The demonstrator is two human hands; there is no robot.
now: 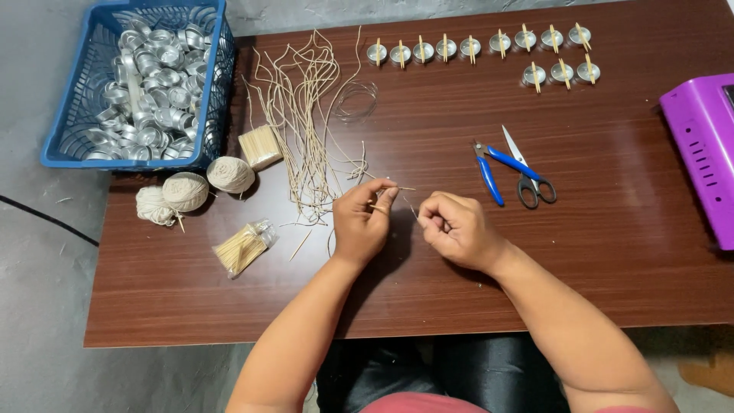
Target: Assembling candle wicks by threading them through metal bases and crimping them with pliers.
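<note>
My left hand (pixel 364 220) pinches a thin wooden stick (pixel 397 188) over the middle of the brown table (pixel 612 252). My right hand (pixel 456 228) is closed beside it, its fingers gripping a thin wick string that runs toward the stick. A loose bunch of cut wick strings (pixel 302 115) lies just beyond my left hand. Rows of small metal cups with sticks across their tops (pixel 478 47) stand at the far edge.
A blue basket of empty metal cups (pixel 145 84) sits at the far left. Three balls of string (pixel 187 191), a block of sticks (pixel 260 145) and a bag of sticks (pixel 243 246) lie left. Blue pliers (pixel 488 174), scissors (pixel 526 170) and a purple box (pixel 703 153) lie right.
</note>
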